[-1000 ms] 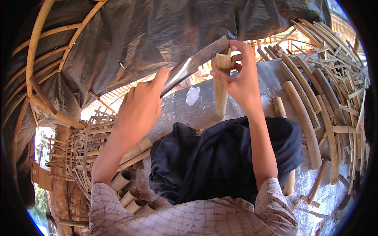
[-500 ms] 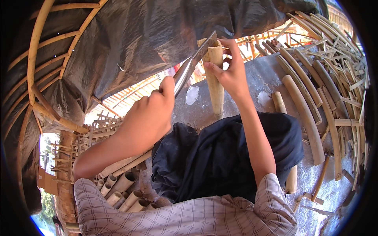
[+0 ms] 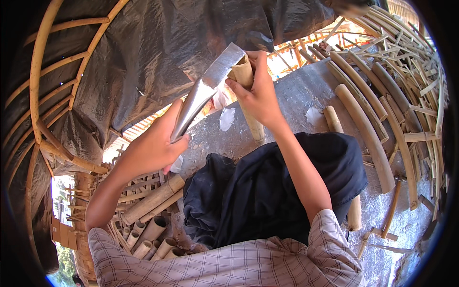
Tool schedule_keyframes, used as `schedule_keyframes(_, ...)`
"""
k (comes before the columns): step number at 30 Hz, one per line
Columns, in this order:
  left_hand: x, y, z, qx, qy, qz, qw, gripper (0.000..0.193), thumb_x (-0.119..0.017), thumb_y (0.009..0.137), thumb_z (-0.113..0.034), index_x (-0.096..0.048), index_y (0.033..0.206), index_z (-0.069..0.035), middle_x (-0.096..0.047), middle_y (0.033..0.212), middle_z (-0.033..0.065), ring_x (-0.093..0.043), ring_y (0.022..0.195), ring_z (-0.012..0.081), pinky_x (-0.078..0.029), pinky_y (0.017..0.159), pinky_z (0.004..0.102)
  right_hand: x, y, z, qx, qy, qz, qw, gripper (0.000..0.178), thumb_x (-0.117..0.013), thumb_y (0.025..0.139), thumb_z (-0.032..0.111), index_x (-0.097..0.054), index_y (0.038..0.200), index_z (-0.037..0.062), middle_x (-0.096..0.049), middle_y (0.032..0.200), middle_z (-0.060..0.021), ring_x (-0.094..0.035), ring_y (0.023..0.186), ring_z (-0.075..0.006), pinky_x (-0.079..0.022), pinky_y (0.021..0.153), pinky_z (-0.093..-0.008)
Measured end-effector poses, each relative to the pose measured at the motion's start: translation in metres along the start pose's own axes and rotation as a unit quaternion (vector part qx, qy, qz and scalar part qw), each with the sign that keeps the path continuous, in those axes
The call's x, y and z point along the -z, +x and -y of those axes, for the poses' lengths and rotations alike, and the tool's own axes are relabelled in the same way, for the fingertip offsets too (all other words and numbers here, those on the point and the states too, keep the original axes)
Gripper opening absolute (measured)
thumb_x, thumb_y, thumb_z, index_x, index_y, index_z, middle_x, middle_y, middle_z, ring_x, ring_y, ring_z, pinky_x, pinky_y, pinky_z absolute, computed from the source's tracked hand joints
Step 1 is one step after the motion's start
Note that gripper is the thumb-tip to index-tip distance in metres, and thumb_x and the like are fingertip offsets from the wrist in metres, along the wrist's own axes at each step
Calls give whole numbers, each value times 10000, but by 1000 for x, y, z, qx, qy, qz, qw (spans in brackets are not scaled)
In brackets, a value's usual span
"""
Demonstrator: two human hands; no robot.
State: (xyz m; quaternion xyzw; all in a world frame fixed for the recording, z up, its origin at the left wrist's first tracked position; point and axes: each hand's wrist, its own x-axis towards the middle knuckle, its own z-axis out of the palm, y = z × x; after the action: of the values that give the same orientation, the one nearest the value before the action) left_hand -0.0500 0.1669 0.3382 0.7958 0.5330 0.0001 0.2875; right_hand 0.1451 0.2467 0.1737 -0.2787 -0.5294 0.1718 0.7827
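Note:
My left hand (image 3: pixel 154 138) is closed round the shiny metal handle of a broad-bladed knife (image 3: pixel 221 67). The blade slants up to the right, its flat face turned toward me, and its end is at the rim of a pale bamboo tube (image 3: pixel 245 76). My right hand (image 3: pixel 258 93) grips that tube near its top, thumb on the near side and fingers round the far side. The tube stands slightly tilted, its lower end on the grey surface (image 3: pixel 287 112) in front of my dark-clothed knees. Whether the edge bites into the bamboo cannot be made out.
Several cut bamboo tubes (image 3: pixel 155 227) stand bunched at lower left. Long curved bamboo pieces (image 3: pixel 366 136) lie to the right, beside a heap of split strips (image 3: pixel 428 86). A hammer-like wooden tool (image 3: pixel 392 210) lies at lower right. Dark plastic sheeting (image 3: pixel 158 57) hangs ahead.
The knife has turned so that its blade face shows, and my left hand has shifted left and down. The tube's top and my right hand have moved left.

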Motion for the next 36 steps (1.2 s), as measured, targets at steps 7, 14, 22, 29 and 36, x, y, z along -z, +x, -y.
schedule_keyframes(7, 10, -36, 30, 9, 384, -169, 908, 719, -627, 920, -126, -280, 1548, -82, -615, 1046, 332, -592, 997, 525, -481, 849, 551, -24, -11, 2, 9, -33, 49, 998, 533, -774, 882, 44, -428, 1285, -4, -640, 1183, -205, -657, 1079, -306, -505, 932, -371)
schedule_keyframes(14, 22, -60, 26, 14, 403, -166, 900, 688, -616, 938, -162, -307, 1546, -70, -614, 1070, 322, -605, 991, 508, -490, 852, 531, -37, -17, 4, 23, -70, 57, 996, 540, -772, 880, 31, -444, 1307, -7, -647, 1213, -223, -665, 1116, -331, -528, 945, -379)
schedule_keyframes(22, 8, -52, 32, 47, 109, -139, 983, 607, -644, 953, -130, -377, 1476, 25, -674, 1010, 178, -635, 707, 180, -533, 681, 381, -42, -21, 8, 51, -90, 35, 994, 532, -760, 873, 29, -441, 1296, -14, -604, 1151, -244, -612, 1063, -427, -493, 886, -437)
schedule_keyframes(29, 12, -59, 42, 28, 132, -171, 976, 383, -640, 949, -75, -477, 1291, -16, -676, 956, 139, -637, 832, 154, -506, 749, 334, -43, -18, 3, 47, -72, 22, 996, 531, -753, 866, 21, -449, 1299, -16, -586, 1142, -246, -588, 1049, -445, -476, 882, -458)
schedule_keyframes(36, 6, -54, 40, 9, 164, -197, 967, 306, -634, 939, -56, -475, 1197, -16, -624, 824, 122, -554, 697, 147, -462, 663, 332, -29, -10, 4, 66, -164, -10, 984, 570, -774, 827, 3, -469, 1309, -6, -527, 1208, -191, -578, 1062, -406, -480, 911, -442)
